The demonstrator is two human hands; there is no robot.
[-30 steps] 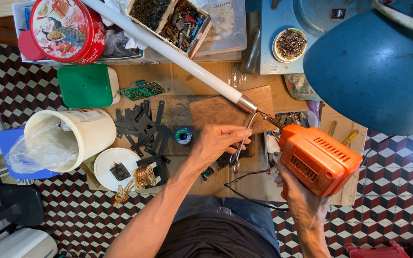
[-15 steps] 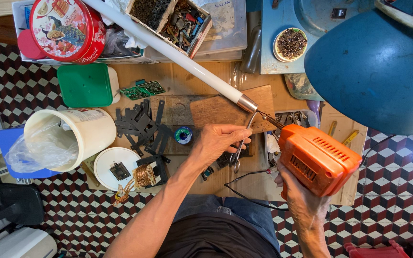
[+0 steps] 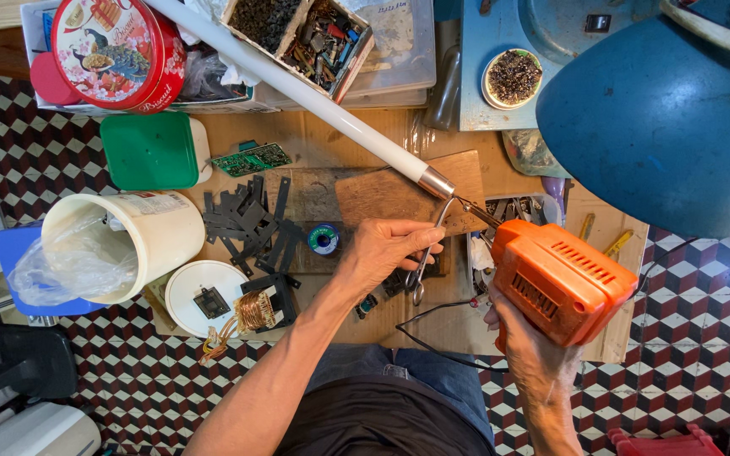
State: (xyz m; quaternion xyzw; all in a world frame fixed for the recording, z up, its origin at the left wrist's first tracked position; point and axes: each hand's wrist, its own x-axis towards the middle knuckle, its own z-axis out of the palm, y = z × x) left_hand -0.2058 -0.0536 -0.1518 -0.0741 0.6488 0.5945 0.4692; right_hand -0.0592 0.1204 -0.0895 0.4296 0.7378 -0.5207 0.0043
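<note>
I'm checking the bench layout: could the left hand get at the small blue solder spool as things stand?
Probably yes: the solder spool lies uncovered just beside the left hand, though that hand holds tweezers.

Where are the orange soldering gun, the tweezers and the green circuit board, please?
orange soldering gun [image 3: 561, 283], head view, on its body.
tweezers [image 3: 426, 253], head view, mid-shaft.
green circuit board [image 3: 253, 159], head view, its centre.

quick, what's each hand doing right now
Left hand: closed on metal tweezers.
Right hand: closed around the orange soldering gun.
</note>
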